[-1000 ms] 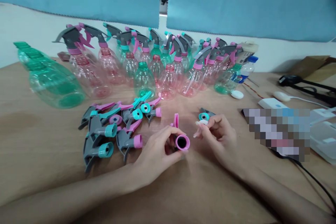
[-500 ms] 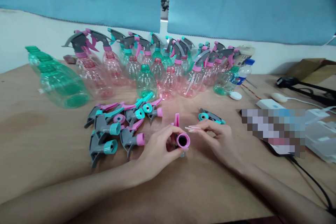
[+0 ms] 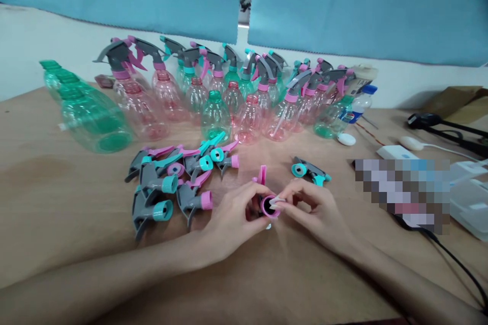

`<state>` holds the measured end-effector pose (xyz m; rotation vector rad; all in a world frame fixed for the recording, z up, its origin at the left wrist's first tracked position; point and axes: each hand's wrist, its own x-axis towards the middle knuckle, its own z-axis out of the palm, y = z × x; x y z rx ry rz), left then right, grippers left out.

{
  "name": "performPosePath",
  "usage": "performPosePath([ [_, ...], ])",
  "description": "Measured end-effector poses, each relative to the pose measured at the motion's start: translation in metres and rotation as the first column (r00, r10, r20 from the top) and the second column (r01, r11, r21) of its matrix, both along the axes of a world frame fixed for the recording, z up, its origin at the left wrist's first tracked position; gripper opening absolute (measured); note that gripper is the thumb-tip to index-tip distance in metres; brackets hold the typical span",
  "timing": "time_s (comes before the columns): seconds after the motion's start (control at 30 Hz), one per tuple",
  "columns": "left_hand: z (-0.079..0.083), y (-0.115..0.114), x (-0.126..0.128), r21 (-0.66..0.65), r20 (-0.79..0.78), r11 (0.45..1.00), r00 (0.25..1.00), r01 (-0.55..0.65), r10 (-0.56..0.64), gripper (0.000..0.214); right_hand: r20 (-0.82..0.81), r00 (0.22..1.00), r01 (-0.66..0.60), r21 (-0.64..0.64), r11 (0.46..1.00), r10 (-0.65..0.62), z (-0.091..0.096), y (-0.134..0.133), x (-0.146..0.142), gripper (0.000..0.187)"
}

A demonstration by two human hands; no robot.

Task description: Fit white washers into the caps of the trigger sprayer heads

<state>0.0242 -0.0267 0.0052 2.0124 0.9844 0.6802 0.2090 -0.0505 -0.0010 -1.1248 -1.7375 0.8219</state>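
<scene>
My left hand is closed around a trigger spray head with a pink collar. The collar's round mouth faces me and its pink trigger sticks up behind. Between thumb and fingers, my right hand pinches a small thin whitish piece, whose exact kind I cannot make out. This piece is at the collar's mouth, with its near end over the dark opening. To the left lie several loose spray heads with pink or teal collars. One teal spray head lies alone beyond my right hand.
Behind stand several pink bottles and green bottles, many capped with spray heads. A capped drink bottle and a white oval object are at the right. Further right are a blurred-out phone, a black cable and clear plastic boxes.
My right hand has moved the whitish piece leftward and down, from beside the collar onto its mouth. The left hand keeps hold of the spray head. The view has shifted slightly.
</scene>
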Motion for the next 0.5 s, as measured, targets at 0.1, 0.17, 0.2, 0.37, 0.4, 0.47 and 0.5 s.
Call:
performPosePath([
  [0.1, -0.0002, 0.0003, 0.0003, -0.008, -0.011, 1.0, 1.0, 0.004, -0.004, 0.021, -0.005, 1.0, 0.004, -0.005, 1.0, -0.004, 0.0, 0.0011, 0.0005, 0.01],
  [0.17, -0.0009, 0.0005, 0.0, -0.014, -0.012, 1.0, 1.0, 0.007, -0.007, 0.023, 0.014, 1.0, 0.019, 0.011, 1.0, -0.019, 0.001, 0.0019, 0.0011, 0.009],
  [0.2, -0.0015, 0.0006, -0.0002, -0.015, -0.01, 1.0, 1.0, 0.01, -0.01, 0.023, 0.033, 0.999, 0.022, 0.022, 1.0, -0.022, 0.002, 0.002, 0.0013, 0.009],
  [0.37, -0.0046, 0.0009, -0.0015, 0.015, 0.016, 0.999, 0.999, 0.03, -0.03, 0.025, 0.152, 0.988, -0.024, 0.102, 0.994, 0.008, 0.007, 0.0008, 0.0017, 0.013],
  [0.4, -0.0048, 0.0009, -0.0016, 0.022, 0.017, 0.999, 0.999, 0.033, -0.033, 0.025, 0.163, 0.986, -0.038, 0.111, 0.993, 0.019, 0.0071, 0.0006, 0.0019, 0.014],
  [0.47, -0.0044, 0.0007, -0.0014, 0.025, 0.013, 0.999, 0.999, 0.034, -0.035, 0.023, 0.171, 0.984, -0.07, 0.118, 0.991, 0.049, 0.0058, 0.0004, 0.0023, 0.015],
  [0.5, -0.004, 0.0007, -0.0012, 0.022, 0.009, 0.999, 0.999, 0.034, -0.034, 0.022, 0.173, 0.983, -0.085, 0.119, 0.989, 0.064, 0.0048, 0.0004, 0.0025, 0.016],
])
